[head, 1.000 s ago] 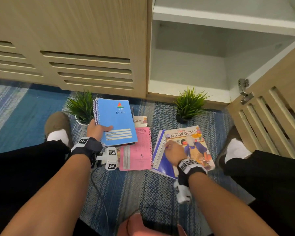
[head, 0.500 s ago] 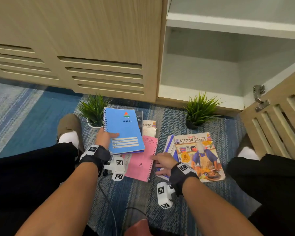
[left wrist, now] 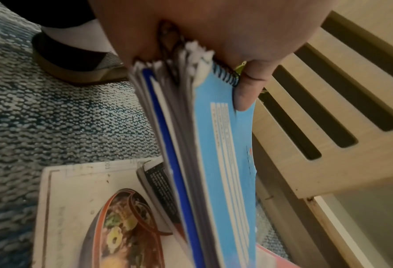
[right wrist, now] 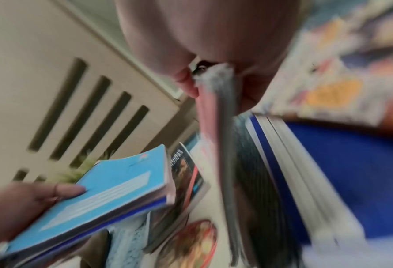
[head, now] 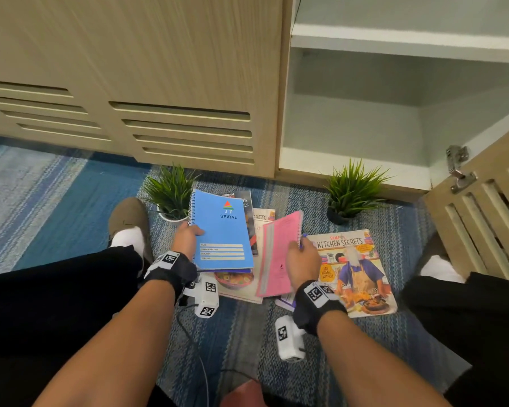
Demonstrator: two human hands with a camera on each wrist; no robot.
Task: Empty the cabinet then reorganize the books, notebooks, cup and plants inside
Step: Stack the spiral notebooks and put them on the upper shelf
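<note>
Cabinet [head: 365, 160] bay, upper right of the head view: two white shelves bare, door [head: 488, 218] swung out at right edge, hinge exposed. Closed slatted doors fill the upper left. Floor stuff sits centre frame on the blue rug [head: 56, 201], boxed in by your legs on both sides.

Your left hand [head: 185, 240] is clamped on the spiral edge of the blue notebook [head: 222, 230], thumb on the cover; left wrist view shows a second, darker blue one stacked under it in the same grip. Both are lifted off the pile.

Your right hand [head: 301, 261] pinches the pink notebook [head: 278, 254] by its right edge, tilted up on edge, clear of the blue one.

Below them: a food-cover book [head: 235, 284] flat on the rug. Kitchen Secrets book [head: 354, 271] lies flat, right of centre, just beside your right hand.

Two plants: white-pot plant [head: 171, 195] touching the blue notebook's top-left corner, dark-pot plant [head: 351, 192] at the cabinet's bottom lip.
</note>
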